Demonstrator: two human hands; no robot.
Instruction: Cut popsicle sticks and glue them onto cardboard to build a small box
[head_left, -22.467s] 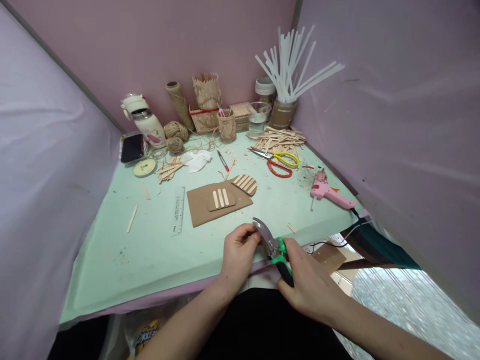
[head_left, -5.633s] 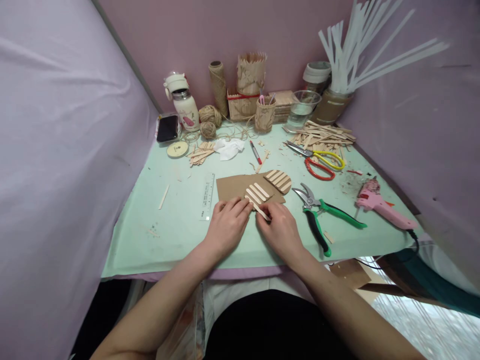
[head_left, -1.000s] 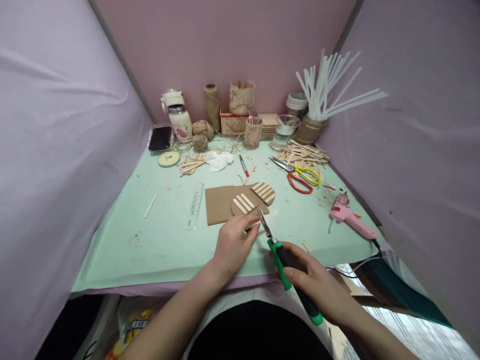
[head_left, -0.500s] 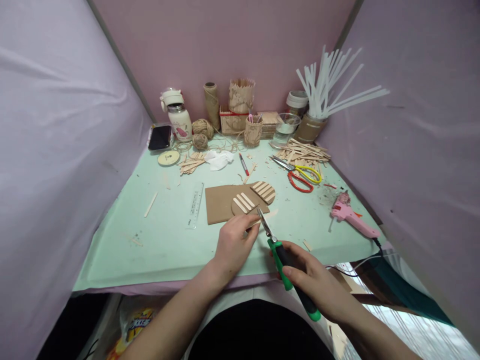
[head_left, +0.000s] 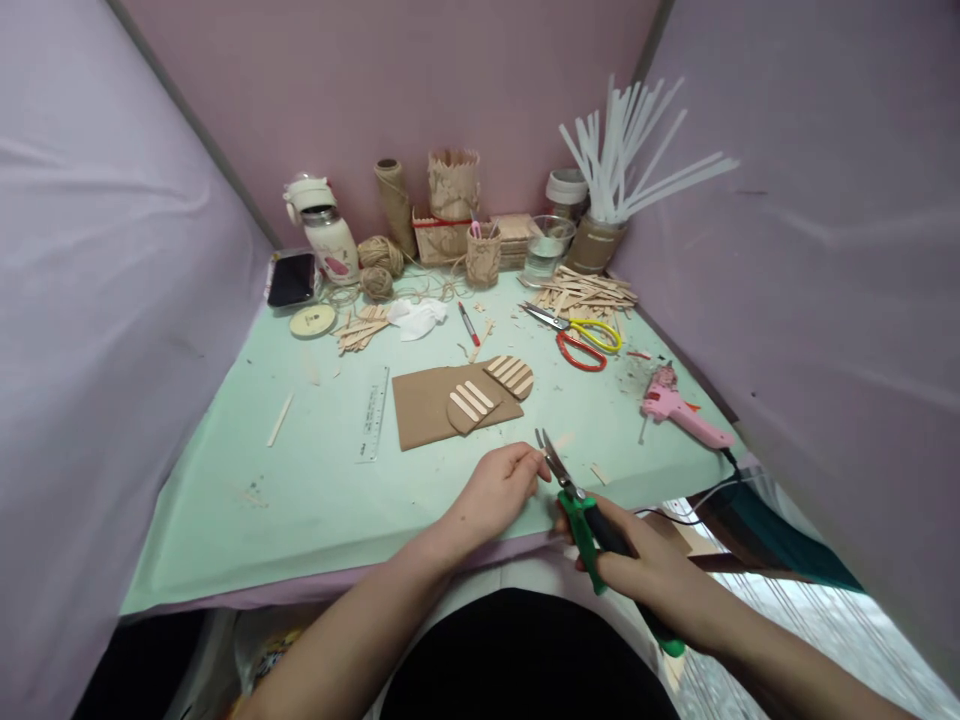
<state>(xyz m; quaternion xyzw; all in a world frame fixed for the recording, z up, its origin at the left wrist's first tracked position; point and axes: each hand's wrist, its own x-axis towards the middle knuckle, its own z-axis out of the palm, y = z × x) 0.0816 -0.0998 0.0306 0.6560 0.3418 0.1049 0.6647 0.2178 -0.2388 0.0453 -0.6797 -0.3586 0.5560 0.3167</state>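
My right hand (head_left: 649, 570) is wrapped round the green-and-black handles of a pair of garden shears (head_left: 579, 520). The blades stand apart and point away from me over the table's front. Just left of them my left hand (head_left: 504, 490) is closed in a pinch, its fingertips beside the blades; what it holds is too small to make out. Beyond my hands lies a brown cardboard sheet (head_left: 418, 412). A rounded cardboard piece with several light wooden strips (head_left: 471, 402) rests on it, and a second striped piece (head_left: 510, 376) overlaps its right edge.
A clear ruler (head_left: 373, 415) lies left of the cardboard. To the right are scissors (head_left: 581, 338) with red and yellow handles and a pink glue gun (head_left: 682, 410). Wooden sticks (head_left: 589, 292), twine balls (head_left: 381, 256), a bottle (head_left: 330, 245) and a water cup (head_left: 546, 250) line the back.
Both hands and the shears have drawn back toward me, away from the cardboard. The shear blades have spread apart. The whole view has shifted slightly, so the table sits further left.
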